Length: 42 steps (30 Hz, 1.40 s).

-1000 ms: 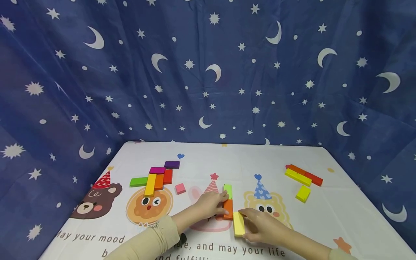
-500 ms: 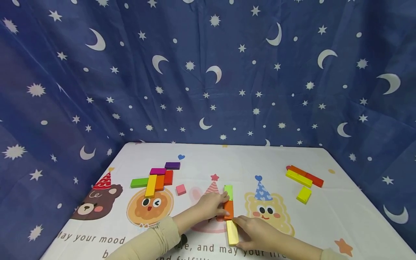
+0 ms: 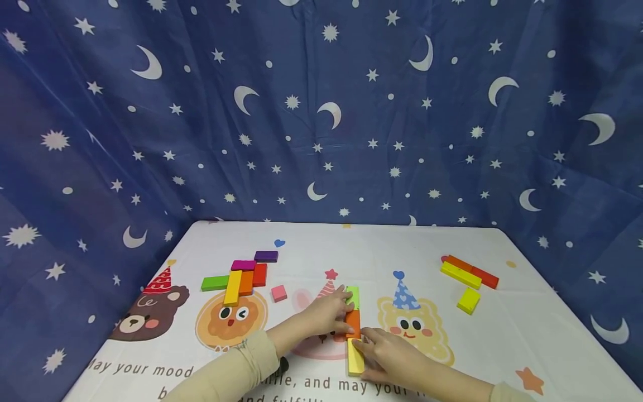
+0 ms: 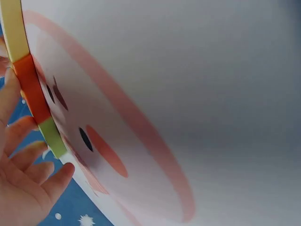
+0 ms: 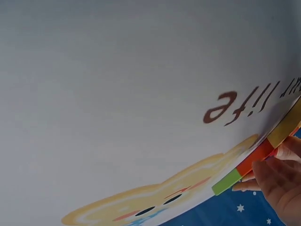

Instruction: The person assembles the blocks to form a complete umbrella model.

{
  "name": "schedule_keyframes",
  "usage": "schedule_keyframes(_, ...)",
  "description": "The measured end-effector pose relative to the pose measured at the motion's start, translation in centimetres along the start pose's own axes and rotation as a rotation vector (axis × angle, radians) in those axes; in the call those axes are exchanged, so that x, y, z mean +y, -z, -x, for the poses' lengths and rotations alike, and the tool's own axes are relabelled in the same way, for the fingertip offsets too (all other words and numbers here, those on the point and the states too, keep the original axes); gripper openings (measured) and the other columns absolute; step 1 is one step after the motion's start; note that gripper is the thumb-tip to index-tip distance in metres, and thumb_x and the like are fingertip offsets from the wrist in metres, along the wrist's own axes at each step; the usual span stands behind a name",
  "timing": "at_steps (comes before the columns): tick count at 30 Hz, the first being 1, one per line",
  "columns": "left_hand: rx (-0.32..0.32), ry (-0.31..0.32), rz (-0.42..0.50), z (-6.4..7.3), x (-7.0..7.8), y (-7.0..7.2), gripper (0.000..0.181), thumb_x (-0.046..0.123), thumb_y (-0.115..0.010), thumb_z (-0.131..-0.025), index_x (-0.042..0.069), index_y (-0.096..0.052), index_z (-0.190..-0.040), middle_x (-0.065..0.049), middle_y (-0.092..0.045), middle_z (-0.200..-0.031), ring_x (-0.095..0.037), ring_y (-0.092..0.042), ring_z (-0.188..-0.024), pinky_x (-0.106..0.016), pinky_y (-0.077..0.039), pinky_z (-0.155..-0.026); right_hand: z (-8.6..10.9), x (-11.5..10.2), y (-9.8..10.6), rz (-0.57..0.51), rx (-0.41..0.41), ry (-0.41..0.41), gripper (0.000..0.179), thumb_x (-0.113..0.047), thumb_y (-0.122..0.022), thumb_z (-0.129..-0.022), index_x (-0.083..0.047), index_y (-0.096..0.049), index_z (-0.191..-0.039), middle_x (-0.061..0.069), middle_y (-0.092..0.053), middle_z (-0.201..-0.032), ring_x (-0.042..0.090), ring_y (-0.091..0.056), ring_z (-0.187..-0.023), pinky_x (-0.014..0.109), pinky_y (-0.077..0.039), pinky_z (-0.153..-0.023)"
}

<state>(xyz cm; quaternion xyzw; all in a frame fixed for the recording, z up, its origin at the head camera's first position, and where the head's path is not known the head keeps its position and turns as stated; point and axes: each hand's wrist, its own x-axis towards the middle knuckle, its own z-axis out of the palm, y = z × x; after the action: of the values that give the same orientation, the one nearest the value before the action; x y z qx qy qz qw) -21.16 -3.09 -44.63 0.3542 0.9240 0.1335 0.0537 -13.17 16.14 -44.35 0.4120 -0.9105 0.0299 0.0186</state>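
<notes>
In the head view a row of flat blocks runs toward the person: a light green block (image 3: 354, 296), an orange block (image 3: 354, 322) and a pale yellow block (image 3: 355, 360) at the near end. Ends touch or nearly touch. My left hand (image 3: 324, 314) lies along the row's left side, its fingers spread loosely and touching the orange and green blocks. My right hand (image 3: 394, 357) holds the yellow block lightly from the right, a fingertip over its far corner and the thumb by its near end. Both wrist views show the same row, partly covered by fingers.
At left sits a cluster with a green block (image 3: 215, 283), a yellow-orange block (image 3: 233, 288), a red block (image 3: 259, 274) and a purple block (image 3: 266, 256). A pink block (image 3: 278, 293) lies beside it. At right are a yellow bar (image 3: 460, 274), red bar (image 3: 485, 277) and yellow block (image 3: 469, 300).
My right hand has brought the yellow block left and nearer, then slid it slightly away from the person against the orange block's near end. The left hand has barely moved.
</notes>
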Motion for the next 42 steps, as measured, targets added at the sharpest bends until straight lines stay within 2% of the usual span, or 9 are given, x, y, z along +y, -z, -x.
schedule_keyframes(6,0.003,0.053,0.184,-0.51,-0.73,-0.23,0.057,0.036,-0.080,-0.073,0.008,-0.065,-0.119,-0.008,-0.050,-0.140,-0.023,-0.044,-0.133,-0.032,-0.044,-0.103,-0.05,-0.13,0.15,0.013,0.026,0.038,0.057,-0.052,-0.058,-0.087,-0.009,-0.062,-0.124,0.016,-0.055,-0.134,0.029,-0.058,-0.117,0.039,-0.053,-0.091)
schedule_keyframes(20,0.014,0.058,0.121,-0.73,-0.61,-0.05,0.061,0.043,-0.080,-0.070,0.009,-0.066,-0.118,-0.007,-0.054,-0.135,-0.023,-0.052,-0.126,-0.032,-0.047,-0.099,-0.29,-0.04,0.20,-0.058,-0.037,-0.007,0.060,-0.048,-0.062,-0.086,-0.004,-0.059,-0.127,0.021,-0.054,-0.133,0.031,-0.057,-0.119,0.038,-0.053,-0.091)
schedule_keyframes(23,0.018,0.062,0.115,-0.72,-0.52,-0.04,0.057,0.043,-0.080,-0.070,0.009,-0.069,-0.113,-0.007,-0.055,-0.134,-0.021,-0.061,-0.112,-0.022,-0.051,-0.077,-0.40,0.01,0.23,-0.059,-0.046,-0.008,0.059,-0.047,-0.063,-0.085,-0.005,-0.059,-0.127,0.021,-0.054,-0.132,0.030,-0.058,-0.118,0.037,-0.053,-0.091)
schedule_keyframes(25,0.018,0.065,0.112,-0.67,-0.42,-0.01,0.053,0.043,-0.080,-0.070,0.008,-0.071,-0.109,-0.009,-0.055,-0.133,-0.017,-0.066,-0.087,-0.019,-0.042,-0.057,-0.46,0.01,0.26,-0.069,-0.051,-0.012,0.058,-0.046,-0.065,-0.085,-0.005,-0.060,-0.126,0.020,-0.056,-0.131,0.029,-0.059,-0.117,0.036,-0.053,-0.091)
schedule_keyframes(27,0.012,0.074,0.111,-0.59,-0.29,0.03,0.048,0.043,-0.080,-0.070,0.008,-0.073,-0.103,-0.010,-0.055,-0.133,-0.015,-0.057,-0.064,-0.020,-0.028,-0.047,-0.46,-0.02,0.26,-0.088,-0.057,-0.018,0.058,-0.045,-0.066,-0.084,-0.005,-0.061,-0.125,0.019,-0.057,-0.131,0.028,-0.060,-0.116,0.036,-0.054,-0.089)
schedule_keyframes(29,0.010,0.076,0.097,-0.48,-0.15,0.14,0.047,0.043,-0.079,-0.070,0.008,-0.073,-0.102,-0.011,-0.055,-0.133,-0.015,-0.051,-0.057,-0.021,-0.022,-0.044,-0.48,-0.05,0.26,-0.105,-0.059,-0.024,0.057,-0.045,-0.066,-0.084,-0.005,-0.061,-0.125,0.018,-0.057,-0.131,0.028,-0.060,-0.115,0.035,-0.054,-0.088)
schedule_keyframes(34,0.013,0.067,0.052,-0.30,0.04,0.31,0.058,0.043,-0.079,-0.071,0.009,-0.067,-0.117,-0.011,-0.056,-0.132,-0.014,-0.055,-0.063,-0.020,-0.026,-0.048,-0.53,-0.05,0.11,-0.121,-0.052,-0.030,0.058,-0.045,-0.066,-0.084,-0.005,-0.061,-0.125,0.018,-0.057,-0.131,0.028,-0.061,-0.114,0.034,-0.055,-0.087)
schedule_keyframes(40,0.006,0.063,0.063,-0.19,0.03,0.27,0.058,0.043,-0.078,-0.073,0.009,-0.066,-0.118,-0.012,-0.055,-0.133,-0.010,-0.024,-0.049,-0.021,-0.023,-0.044,-0.27,-0.02,-0.15,-0.121,-0.029,-0.032,0.058,-0.045,-0.066,-0.084,-0.005,-0.061,-0.125,0.018,-0.057,-0.131,0.028,-0.061,-0.114,0.034,-0.055,-0.087)
schedule_keyframes(42,0.012,0.055,0.039,-0.15,-0.01,0.26,0.059,0.045,-0.076,-0.073,0.010,-0.065,-0.119,-0.011,-0.055,-0.134,-0.008,-0.039,-0.052,-0.020,-0.032,-0.049,-0.23,0.00,-0.11,-0.126,-0.023,-0.037,0.058,-0.046,-0.066,-0.084,-0.005,-0.061,-0.126,0.018,-0.056,-0.132,0.028,-0.061,-0.114,0.034,-0.055,-0.087)
